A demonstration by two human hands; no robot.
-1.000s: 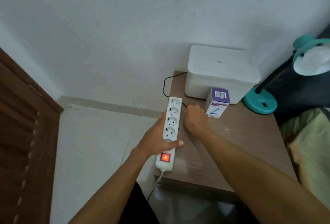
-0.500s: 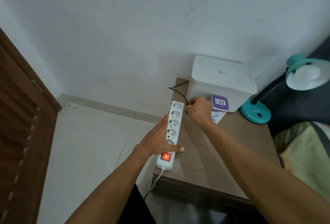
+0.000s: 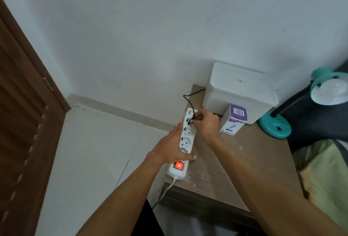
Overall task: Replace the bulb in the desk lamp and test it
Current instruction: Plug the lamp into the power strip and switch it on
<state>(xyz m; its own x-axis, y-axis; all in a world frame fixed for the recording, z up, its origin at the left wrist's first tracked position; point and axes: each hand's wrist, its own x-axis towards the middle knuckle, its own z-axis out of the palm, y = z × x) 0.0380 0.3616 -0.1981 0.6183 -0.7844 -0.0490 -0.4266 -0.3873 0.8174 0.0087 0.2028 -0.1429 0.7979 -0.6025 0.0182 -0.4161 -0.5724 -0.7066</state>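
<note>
One wooden table (image 3: 244,162) carried everything. At its far edge sat one white box (image 3: 239,90); right of that stood one teal desk lamp (image 3: 275,126), one white bulb (image 3: 333,90) in its shade. One purple-topped carton (image 3: 234,120) stood upright in front of the box. Along the table's left edge lay one five-socket power strip (image 3: 185,141), its switch (image 3: 178,165) glowing red. The left hand (image 3: 173,147) wrapped the strip; the right hand (image 3: 207,124) pinched one black plug (image 3: 192,120) at the second socket from the far end.
</note>
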